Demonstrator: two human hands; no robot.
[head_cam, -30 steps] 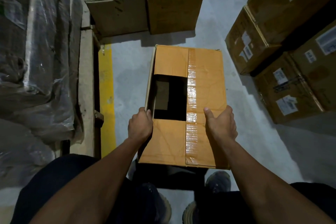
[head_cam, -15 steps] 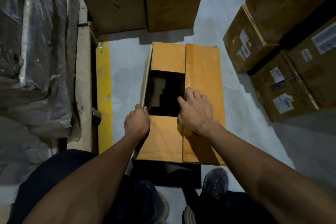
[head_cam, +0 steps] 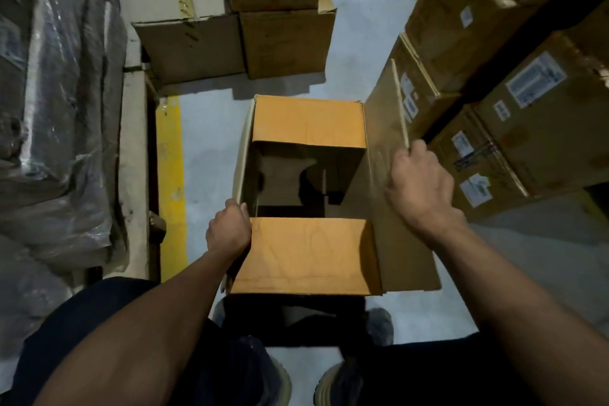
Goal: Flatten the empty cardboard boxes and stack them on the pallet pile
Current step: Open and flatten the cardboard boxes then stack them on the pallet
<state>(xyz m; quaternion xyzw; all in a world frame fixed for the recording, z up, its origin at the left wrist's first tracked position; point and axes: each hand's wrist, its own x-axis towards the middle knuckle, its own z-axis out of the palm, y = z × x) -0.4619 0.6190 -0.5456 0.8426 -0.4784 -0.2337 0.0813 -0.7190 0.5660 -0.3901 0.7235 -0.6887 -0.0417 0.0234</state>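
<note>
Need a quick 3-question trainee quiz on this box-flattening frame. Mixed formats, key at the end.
1. True or false: the right hand grips the edge of the raised long flap of the orange-brown cardboard box.
2. Multiple choice: the left hand holds the box at (A) its left edge, (B) its far flap, (C) its underside.
3. Fill in: the painted floor stripe left of the box is ____.

Key: 1 true; 2 A; 3 yellow.
</note>
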